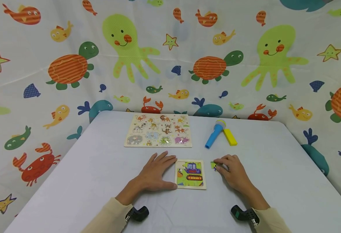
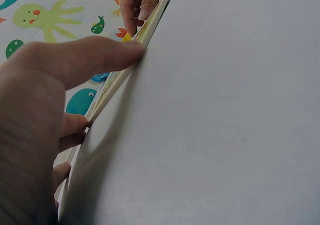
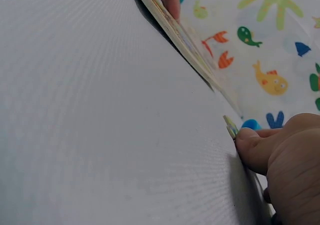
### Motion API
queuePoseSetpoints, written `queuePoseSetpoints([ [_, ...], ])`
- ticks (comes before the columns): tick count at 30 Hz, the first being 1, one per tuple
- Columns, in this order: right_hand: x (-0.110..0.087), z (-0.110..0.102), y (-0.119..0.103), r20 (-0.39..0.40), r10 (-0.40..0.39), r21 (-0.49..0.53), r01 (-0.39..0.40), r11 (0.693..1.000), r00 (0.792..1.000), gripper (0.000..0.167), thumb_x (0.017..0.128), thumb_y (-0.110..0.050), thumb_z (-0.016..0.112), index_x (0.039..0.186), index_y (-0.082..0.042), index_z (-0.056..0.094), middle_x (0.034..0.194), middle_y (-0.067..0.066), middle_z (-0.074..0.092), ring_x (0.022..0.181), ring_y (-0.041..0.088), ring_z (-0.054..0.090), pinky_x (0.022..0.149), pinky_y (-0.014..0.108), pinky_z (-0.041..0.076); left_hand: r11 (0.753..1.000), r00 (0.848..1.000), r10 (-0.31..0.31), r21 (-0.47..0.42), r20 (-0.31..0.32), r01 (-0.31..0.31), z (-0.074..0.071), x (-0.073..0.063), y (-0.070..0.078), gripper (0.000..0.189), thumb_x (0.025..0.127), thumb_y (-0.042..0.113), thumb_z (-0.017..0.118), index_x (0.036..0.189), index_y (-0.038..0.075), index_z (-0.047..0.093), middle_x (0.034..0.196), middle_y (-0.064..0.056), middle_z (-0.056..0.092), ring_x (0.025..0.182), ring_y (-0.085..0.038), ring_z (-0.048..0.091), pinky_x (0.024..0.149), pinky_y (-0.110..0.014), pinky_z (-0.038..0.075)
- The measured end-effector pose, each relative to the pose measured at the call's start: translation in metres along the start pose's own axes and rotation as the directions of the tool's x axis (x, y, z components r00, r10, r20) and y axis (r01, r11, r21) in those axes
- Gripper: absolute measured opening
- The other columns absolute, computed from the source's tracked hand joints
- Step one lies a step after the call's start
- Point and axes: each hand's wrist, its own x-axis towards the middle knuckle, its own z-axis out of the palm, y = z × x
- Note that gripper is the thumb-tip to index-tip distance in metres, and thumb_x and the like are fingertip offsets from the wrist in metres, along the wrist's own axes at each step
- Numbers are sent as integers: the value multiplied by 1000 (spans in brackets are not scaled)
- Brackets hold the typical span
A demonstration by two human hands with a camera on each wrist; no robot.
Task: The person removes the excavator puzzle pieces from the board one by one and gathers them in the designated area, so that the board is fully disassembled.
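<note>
A small square jigsaw puzzle (image 1: 190, 174) with a light wooden frame lies on the table, its picture a purple and orange digger on green. My left hand (image 1: 158, 172) rests along its left side, fingers spread, with the thumb by the near corner and the index finger by the far one. In the left wrist view the thumb (image 2: 107, 55) touches the frame's edge. To the right of the puzzle, my right hand (image 1: 232, 171) pinches a small green puzzle piece (image 1: 213, 165) between thumb and fingers. The right wrist view shows this piece (image 3: 231, 127) tilted up at the fingertips.
Behind the small puzzle lies a larger wooden animal puzzle board (image 1: 158, 130). A blue toy microphone (image 1: 215, 134) with a yellow-grey head and a yellow block (image 1: 230, 137) lie side by side at the back right. A sea-animal curtain (image 1: 170, 64) hangs behind the white table (image 1: 86, 181).
</note>
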Motion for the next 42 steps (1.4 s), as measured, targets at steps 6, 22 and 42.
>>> queuePoseSetpoints([
  [6, -1, 0, -1, -7, 2, 2, -2, 1000, 1000, 26, 94, -11, 73, 119, -12, 75, 105, 1, 66, 100, 21, 49, 84, 40, 44, 1000, 1000, 1, -2, 1, -1, 0, 0, 0, 97, 75, 68, 70, 157, 24, 41, 161, 6, 40, 156, -23, 18, 125, -53, 6],
  [22, -1, 0, 0, -49, 17, 56, -14, 998, 999, 25, 96, -10, 68, 121, -7, 72, 100, 0, 67, 92, 18, 49, 76, 33, 43, 1000, 1000, -3, -1, 5, 3, -2, -1, 0, 97, 75, 67, 70, 156, 23, 42, 161, 5, 40, 156, -24, 18, 125, -53, 6],
  [42, 16, -8, -38, -19, 109, 283, -99, 954, 994, 22, 98, -11, 66, 119, -8, 70, 101, 4, 65, 89, 21, 55, 70, 23, 51, 1000, 1000, 9, 2, -2, -9, 1, 0, -2, 96, 75, 67, 70, 156, 23, 42, 161, 5, 40, 156, -25, 18, 125, -54, 7],
])
